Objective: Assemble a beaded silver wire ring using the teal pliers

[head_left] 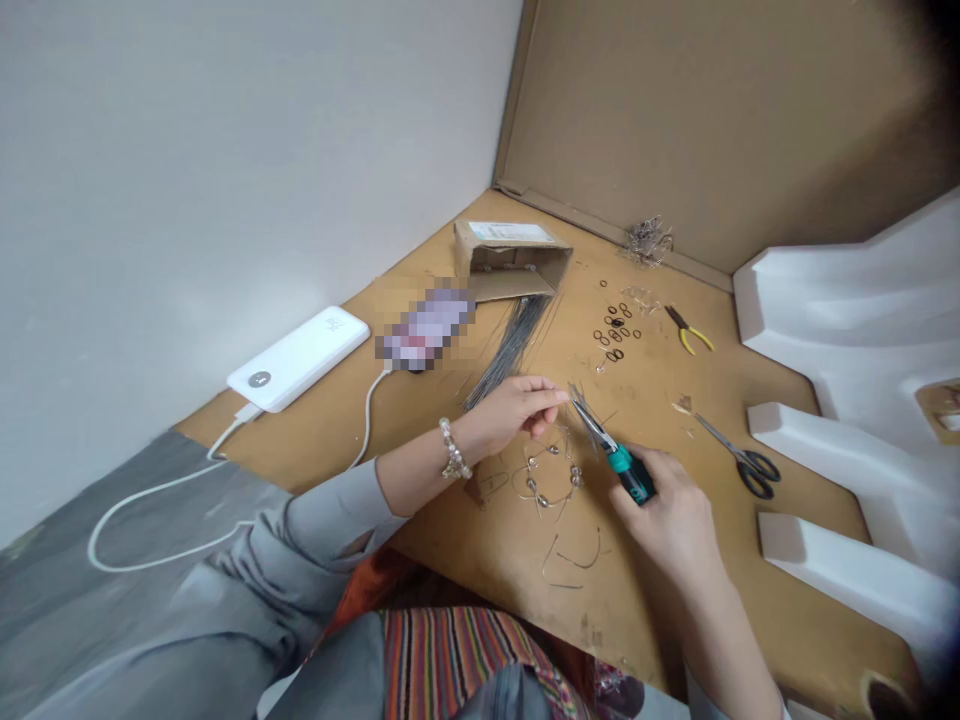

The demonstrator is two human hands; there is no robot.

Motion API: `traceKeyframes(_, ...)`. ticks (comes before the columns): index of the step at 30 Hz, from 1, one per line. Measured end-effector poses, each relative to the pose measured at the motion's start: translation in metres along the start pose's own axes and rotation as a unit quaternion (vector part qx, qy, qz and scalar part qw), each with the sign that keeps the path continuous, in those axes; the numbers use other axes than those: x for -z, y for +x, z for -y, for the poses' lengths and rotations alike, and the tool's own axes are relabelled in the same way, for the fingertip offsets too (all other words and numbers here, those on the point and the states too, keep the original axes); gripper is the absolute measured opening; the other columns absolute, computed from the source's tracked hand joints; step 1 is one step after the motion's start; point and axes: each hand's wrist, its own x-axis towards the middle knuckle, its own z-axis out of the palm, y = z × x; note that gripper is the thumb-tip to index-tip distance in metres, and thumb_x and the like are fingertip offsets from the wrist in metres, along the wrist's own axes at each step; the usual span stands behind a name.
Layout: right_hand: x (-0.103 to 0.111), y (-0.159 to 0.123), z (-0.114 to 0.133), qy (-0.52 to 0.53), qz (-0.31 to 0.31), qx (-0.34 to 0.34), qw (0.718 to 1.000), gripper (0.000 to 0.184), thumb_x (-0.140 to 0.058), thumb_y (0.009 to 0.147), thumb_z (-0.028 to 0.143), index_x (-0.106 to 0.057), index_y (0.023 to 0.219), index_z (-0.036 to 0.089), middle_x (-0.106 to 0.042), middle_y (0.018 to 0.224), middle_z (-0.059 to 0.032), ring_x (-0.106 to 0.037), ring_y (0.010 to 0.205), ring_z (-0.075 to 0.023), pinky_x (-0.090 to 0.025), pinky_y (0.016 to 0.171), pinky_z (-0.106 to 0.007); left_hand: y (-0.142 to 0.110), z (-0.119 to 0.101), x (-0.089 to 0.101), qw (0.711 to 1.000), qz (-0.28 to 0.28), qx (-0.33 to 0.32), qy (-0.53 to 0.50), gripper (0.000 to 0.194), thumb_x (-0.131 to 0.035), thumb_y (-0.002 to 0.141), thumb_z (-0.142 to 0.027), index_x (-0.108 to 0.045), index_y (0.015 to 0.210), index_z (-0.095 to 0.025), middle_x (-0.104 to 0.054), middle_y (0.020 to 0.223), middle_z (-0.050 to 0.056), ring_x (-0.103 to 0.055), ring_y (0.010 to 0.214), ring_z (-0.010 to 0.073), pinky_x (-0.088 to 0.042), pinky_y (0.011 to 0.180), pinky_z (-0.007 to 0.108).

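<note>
My right hand [671, 510] is wrapped round the black and green handles of long-nose pliers [621, 460], whose jaws point up and left. Close to the jaw tips, my left hand [525, 408] is closed in a pinch on what looks like a thin wire, barely visible at the fingertips. Below the hands lies a ring of wire pieces with clear and metallic beads [541, 498]. Loose bent wires [574, 560] lie nearer the table's front edge. Behind my left hand, a bundle of straight grey wires [504, 350] runs out from a small cardboard box [517, 292].
Several dark rings [616, 324] lie scattered beyond the pliers. Yellow-handled pliers [690, 330] and black scissors [750, 468] lie to the right, beside white foam packaging [810, 425]. A tangle of wire [649, 241] sits far back. A white power bank [300, 358] and a cabled, blurred phone [427, 328] are left.
</note>
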Motion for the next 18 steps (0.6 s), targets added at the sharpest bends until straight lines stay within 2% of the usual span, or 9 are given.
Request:
traceKeyframes(5, 0.000, 0.000, 0.000, 0.001, -0.006, 0.004, 1.000, 0.034, -0.051, 0.072, 0.030, -0.064, 0.101, 0.019, -0.070, 0.098, -0.0096, -0.066, 0.087, -0.0263, -0.050, 0.069, -0.035, 0.000, 0.000, 0.000, 1.000, 0.001, 0.002, -0.006, 0.026, -0.063, 0.078, -0.037, -0.053, 0.070, -0.014, -0.051, 0.060, -0.005, -0.039, 0.042, 0.0019, -0.030, 0.044, 0.018)
traceKeyframes(11, -0.001, 0.000, 0.000, 0.044, 0.021, -0.021, 0.999, 0.036, -0.050, 0.072, 0.031, -0.066, 0.102, 0.018, -0.070, 0.103, -0.0106, -0.066, 0.090, -0.0270, -0.050, 0.074, -0.036, -0.003, -0.004, -0.002, 0.999, -0.012, 0.001, 0.034, 0.024, -0.064, 0.077, -0.035, -0.054, 0.071, -0.014, -0.048, 0.055, -0.006, -0.035, 0.042, 0.0024, -0.029, 0.045, 0.019)
traceKeyframes(13, 0.001, 0.001, -0.001, 0.093, 0.048, -0.033, 0.994, 0.036, -0.050, 0.072, 0.030, -0.067, 0.101, 0.018, -0.071, 0.099, -0.0092, -0.066, 0.085, -0.0251, -0.049, 0.074, -0.034, -0.003, -0.005, -0.002, 0.998, -0.020, 0.000, 0.053, 0.021, -0.063, 0.077, -0.034, -0.055, 0.074, -0.014, -0.043, 0.051, -0.008, -0.031, 0.041, 0.0025, -0.025, 0.044, 0.018)
traceKeyframes(15, 0.004, 0.002, -0.004, 0.155, 0.098, -0.051, 0.982, 0.033, -0.051, 0.072, 0.030, -0.068, 0.098, 0.017, -0.071, 0.087, -0.0059, -0.064, 0.074, -0.0213, -0.049, 0.068, -0.031, -0.003, -0.006, -0.001, 0.998, -0.008, 0.000, 0.067, 0.020, -0.062, 0.077, -0.033, -0.057, 0.077, -0.014, -0.039, 0.050, -0.009, -0.029, 0.042, 0.0029, -0.023, 0.044, 0.018)
traceKeyframes(18, 0.010, 0.004, -0.008, 0.250, 0.189, -0.085, 0.946, 0.027, -0.055, 0.073, 0.033, -0.069, 0.090, 0.017, -0.065, 0.071, -0.0016, -0.057, 0.062, -0.0168, -0.045, 0.059, -0.027, -0.004, -0.009, 0.001, 0.996, 0.032, 0.001, 0.085, 0.019, -0.061, 0.078, -0.034, -0.058, 0.079, -0.015, -0.037, 0.051, -0.009, -0.029, 0.044, 0.0036, -0.023, 0.045, 0.018)
